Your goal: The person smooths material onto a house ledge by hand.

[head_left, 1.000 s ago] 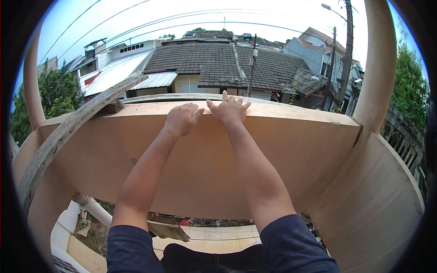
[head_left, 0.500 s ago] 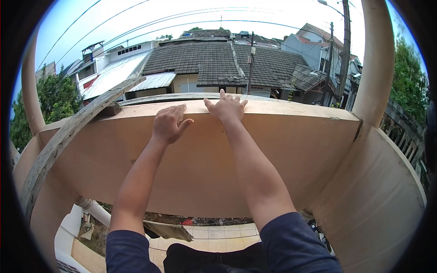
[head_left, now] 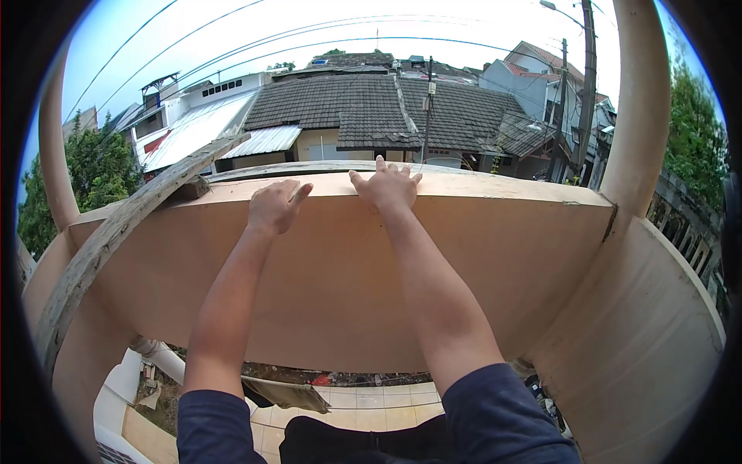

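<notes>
The peach-painted parapet wall [head_left: 479, 263] crosses in front of me, its flat top ledge [head_left: 487, 185] at the height of my hands. My right hand [head_left: 389, 188] lies palm down on that ledge with its fingers spread. To its left, my left hand [head_left: 274, 207] is at the ledge's near edge, thumb raised and apart from the fingers; its fingertips point over the ledge and are partly hidden. Neither hand holds anything. A long weathered wooden beam [head_left: 116, 224] slopes over the wall left of my left hand, and a wood block [head_left: 192, 188] sits beneath it.
Round pillars [head_left: 638, 108] rise at both ends of the wall. Beneath the wall, a hanging cloth [head_left: 287, 394] and floor tiles [head_left: 371, 402] show through an opening. Tiled roofs [head_left: 309, 100], overhead wires and a utility pole [head_left: 586, 85] stand beyond.
My left hand has shifted slightly left along the ledge and turned so its thumb points more upward. My right hand stays on the ledge in nearly the same place.
</notes>
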The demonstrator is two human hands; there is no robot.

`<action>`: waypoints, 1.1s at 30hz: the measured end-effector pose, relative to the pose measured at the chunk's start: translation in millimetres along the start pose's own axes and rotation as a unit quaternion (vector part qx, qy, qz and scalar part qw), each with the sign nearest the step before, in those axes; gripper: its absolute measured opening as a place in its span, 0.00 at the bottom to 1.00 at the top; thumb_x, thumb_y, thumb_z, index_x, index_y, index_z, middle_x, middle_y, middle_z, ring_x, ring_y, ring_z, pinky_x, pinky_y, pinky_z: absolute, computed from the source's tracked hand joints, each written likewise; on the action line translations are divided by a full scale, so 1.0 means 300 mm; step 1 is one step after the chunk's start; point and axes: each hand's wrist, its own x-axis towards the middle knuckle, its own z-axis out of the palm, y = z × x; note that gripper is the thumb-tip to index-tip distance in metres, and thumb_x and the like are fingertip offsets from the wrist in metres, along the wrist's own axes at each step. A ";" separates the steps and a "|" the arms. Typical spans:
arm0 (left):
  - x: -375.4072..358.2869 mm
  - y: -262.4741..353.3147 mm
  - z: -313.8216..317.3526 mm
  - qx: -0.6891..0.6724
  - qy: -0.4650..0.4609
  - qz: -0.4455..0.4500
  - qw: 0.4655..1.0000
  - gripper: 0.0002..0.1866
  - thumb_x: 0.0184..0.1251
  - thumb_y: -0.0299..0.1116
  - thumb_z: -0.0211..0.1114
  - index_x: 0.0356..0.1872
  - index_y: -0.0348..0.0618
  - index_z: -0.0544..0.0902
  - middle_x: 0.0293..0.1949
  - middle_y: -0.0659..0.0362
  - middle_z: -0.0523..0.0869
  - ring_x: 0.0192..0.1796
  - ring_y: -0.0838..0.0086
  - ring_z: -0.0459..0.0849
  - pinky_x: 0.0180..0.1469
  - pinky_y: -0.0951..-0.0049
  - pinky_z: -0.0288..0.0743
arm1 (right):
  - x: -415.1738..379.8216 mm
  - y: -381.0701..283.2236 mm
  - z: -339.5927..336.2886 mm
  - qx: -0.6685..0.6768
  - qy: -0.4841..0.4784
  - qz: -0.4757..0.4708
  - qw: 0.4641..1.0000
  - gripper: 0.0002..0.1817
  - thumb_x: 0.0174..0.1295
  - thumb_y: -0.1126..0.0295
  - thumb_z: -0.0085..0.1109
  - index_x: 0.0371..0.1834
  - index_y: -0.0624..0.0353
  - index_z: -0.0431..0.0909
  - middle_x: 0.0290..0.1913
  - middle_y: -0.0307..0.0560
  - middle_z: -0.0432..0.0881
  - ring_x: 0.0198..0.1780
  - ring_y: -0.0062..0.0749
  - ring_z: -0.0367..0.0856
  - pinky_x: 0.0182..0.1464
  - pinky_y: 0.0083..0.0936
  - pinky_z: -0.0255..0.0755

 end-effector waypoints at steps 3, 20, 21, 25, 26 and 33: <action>0.070 0.001 -0.053 -0.001 -0.188 -0.182 0.965 0.52 0.77 0.80 0.33 0.69 0.40 0.82 0.68 0.48 0.85 0.73 0.54 0.80 0.79 0.52 0.65 | -0.006 -0.004 -0.005 -0.010 -0.005 0.001 1.000 0.49 0.70 0.25 0.47 0.86 0.46 0.64 0.78 0.50 0.77 0.85 0.52 0.61 0.86 0.61 0.43; 0.110 0.191 -0.023 0.069 -0.208 -0.142 0.965 0.54 0.75 0.82 0.31 0.68 0.42 0.83 0.71 0.53 0.84 0.75 0.62 0.78 0.83 0.45 0.56 | -0.008 -0.005 -0.014 0.027 -0.024 0.008 0.999 0.52 0.69 0.26 0.49 0.90 0.45 0.56 0.79 0.51 0.75 0.85 0.52 0.63 0.85 0.55 0.53; 0.095 0.172 0.005 0.070 -0.209 -0.143 0.965 0.54 0.75 0.82 0.31 0.68 0.42 0.83 0.71 0.53 0.84 0.75 0.62 0.78 0.83 0.45 0.56 | -0.008 -0.006 -0.012 0.028 -0.022 0.005 0.999 0.52 0.69 0.26 0.49 0.89 0.45 0.56 0.79 0.51 0.75 0.84 0.52 0.63 0.84 0.55 0.54; 0.088 0.040 0.028 0.002 -0.127 -0.012 0.992 0.49 0.77 0.80 0.31 0.76 0.54 0.78 0.74 0.54 0.81 0.77 0.59 0.76 0.78 0.57 0.67 | -0.008 -0.002 -0.023 0.027 -0.020 0.004 0.999 0.52 0.69 0.26 0.49 0.89 0.45 0.58 0.77 0.51 0.77 0.83 0.52 0.65 0.84 0.55 0.55; 0.116 0.000 0.008 0.014 -0.175 -0.071 0.982 0.49 0.76 0.80 0.29 0.76 0.55 0.78 0.75 0.55 0.80 0.77 0.59 0.76 0.77 0.57 0.68 | -0.012 -0.001 -0.024 0.020 -0.013 0.002 1.000 0.51 0.69 0.26 0.48 0.89 0.45 0.58 0.77 0.51 0.77 0.83 0.52 0.65 0.83 0.55 0.56; 0.109 0.092 -0.083 0.067 -0.269 -0.128 0.952 0.53 0.75 0.81 0.35 0.76 0.41 0.75 0.71 0.44 0.82 0.76 0.53 0.77 0.75 0.55 0.69 | -0.007 -0.004 -0.014 0.022 -0.017 0.006 1.000 0.50 0.70 0.26 0.48 0.87 0.45 0.62 0.78 0.50 0.76 0.84 0.52 0.64 0.84 0.55 0.54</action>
